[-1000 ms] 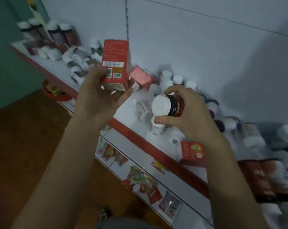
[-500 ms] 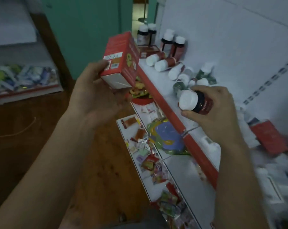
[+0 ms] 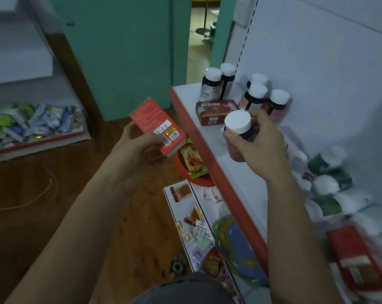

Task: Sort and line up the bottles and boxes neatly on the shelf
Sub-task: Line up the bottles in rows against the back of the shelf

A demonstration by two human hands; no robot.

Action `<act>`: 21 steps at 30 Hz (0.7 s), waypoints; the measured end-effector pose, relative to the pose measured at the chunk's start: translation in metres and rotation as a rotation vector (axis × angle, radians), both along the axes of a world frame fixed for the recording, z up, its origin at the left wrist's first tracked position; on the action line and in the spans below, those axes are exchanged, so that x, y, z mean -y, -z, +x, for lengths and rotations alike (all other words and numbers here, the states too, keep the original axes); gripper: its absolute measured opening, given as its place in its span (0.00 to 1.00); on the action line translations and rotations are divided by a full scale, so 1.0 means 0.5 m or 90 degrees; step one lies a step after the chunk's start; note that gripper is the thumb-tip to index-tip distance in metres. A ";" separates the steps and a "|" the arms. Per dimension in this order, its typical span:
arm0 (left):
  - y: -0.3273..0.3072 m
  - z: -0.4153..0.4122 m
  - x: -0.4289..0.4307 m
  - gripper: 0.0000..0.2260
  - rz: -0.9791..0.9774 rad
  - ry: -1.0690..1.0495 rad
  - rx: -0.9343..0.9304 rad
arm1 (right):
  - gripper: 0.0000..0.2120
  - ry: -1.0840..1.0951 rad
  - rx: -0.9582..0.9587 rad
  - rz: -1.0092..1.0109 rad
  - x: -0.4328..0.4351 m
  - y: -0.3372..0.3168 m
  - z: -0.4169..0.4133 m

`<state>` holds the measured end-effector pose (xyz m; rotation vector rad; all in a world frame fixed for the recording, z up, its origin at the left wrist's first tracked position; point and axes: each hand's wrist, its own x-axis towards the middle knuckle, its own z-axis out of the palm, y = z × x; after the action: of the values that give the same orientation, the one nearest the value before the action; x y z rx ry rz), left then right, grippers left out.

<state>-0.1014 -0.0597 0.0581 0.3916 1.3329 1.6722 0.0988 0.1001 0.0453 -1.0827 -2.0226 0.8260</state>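
Dark glossy bottle (image 3: pixel 240 137), round white plastic cap, clasped in right grip (image 3: pixel 259 140) above white shelf (image 3: pixel 186 91) at two o'clock, tilted rectangular red cardboard box (image 3: pixel 156 125) with barcode label clutched in left grip (image 3: pixel 136 150) at ten o'clock, upright white-capped bottles (image 3: pixel 257 93) at one o'clock

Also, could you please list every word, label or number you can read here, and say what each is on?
Nothing here is readable.
Red box in the left hand: print and white sticker, too blurred.
Dark red box on the shelf: gold lettering, too blurred.
Bottle in the right hand: no text shows.
Standing bottles: labels too small.
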 end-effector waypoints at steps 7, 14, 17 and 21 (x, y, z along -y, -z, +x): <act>0.014 -0.116 -0.150 0.35 -0.044 -0.044 -0.065 | 0.21 0.053 -0.086 -0.077 -0.157 -0.025 -0.139; 0.048 -0.183 -0.327 0.29 -0.062 -0.007 -0.205 | 0.20 0.214 -0.122 0.031 -0.241 -0.043 -0.153; 0.064 -0.210 -0.392 0.32 -0.044 0.044 -0.306 | 0.17 0.262 -0.105 0.060 -0.284 -0.068 -0.163; 0.073 -0.246 -0.470 0.33 -0.037 0.154 -0.422 | 0.16 0.249 -0.010 0.076 -0.346 -0.085 -0.203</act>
<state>-0.2244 0.1751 0.0216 1.0946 1.7142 1.3413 -0.0028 0.2734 0.0880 -1.3394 -1.7398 0.5035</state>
